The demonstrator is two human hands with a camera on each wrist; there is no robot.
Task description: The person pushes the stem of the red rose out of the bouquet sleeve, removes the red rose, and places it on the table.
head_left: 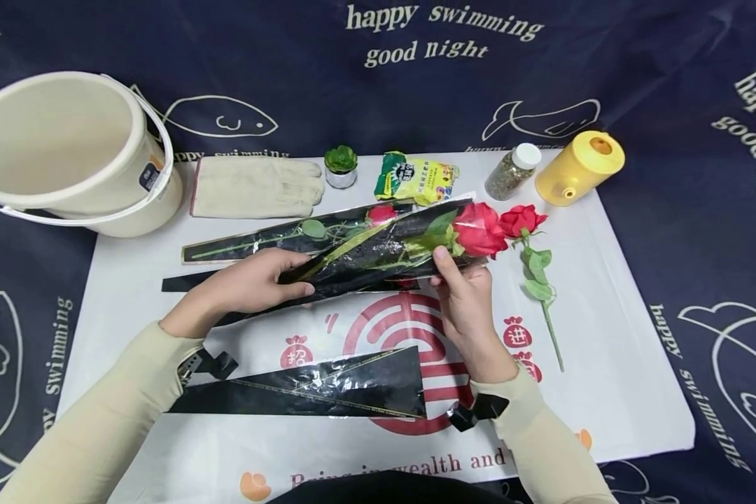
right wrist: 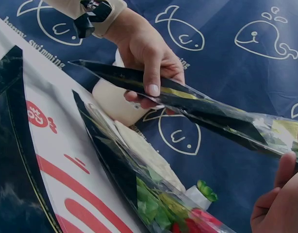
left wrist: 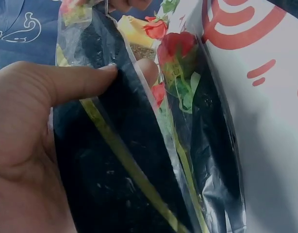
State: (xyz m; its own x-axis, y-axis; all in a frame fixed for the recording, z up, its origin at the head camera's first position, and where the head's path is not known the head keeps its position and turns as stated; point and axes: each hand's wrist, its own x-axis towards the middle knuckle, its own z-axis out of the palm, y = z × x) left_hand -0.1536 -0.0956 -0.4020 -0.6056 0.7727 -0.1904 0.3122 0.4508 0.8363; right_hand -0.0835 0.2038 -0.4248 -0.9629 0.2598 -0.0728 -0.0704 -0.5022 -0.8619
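A red rose (head_left: 481, 229) sits in a black and clear plastic flower sleeve (head_left: 368, 255), held up over the table. My left hand (head_left: 248, 280) pinches the sleeve's narrower part; in the left wrist view its thumb (left wrist: 86, 82) lies across the black film, with a fingertip behind. Near the bloom, my right hand (head_left: 469, 308) holds the wide end, thumb on the front. Behind lies a second sleeved rose (head_left: 381, 214). Another black sleeve (head_left: 185, 281) lies partly hidden underneath. Closer to me, a flat black sleeve (head_left: 315, 388) rests on the table.
A loose rose (head_left: 535, 266) lies at the right on the white table cover (head_left: 624, 392). Along the back are work gloves (head_left: 255, 185), a small potted succulent (head_left: 341, 166), a yellow-green packet (head_left: 416, 178), a jar (head_left: 512, 173) and a yellow container (head_left: 579, 168). A bucket (head_left: 157, 199) stands left.
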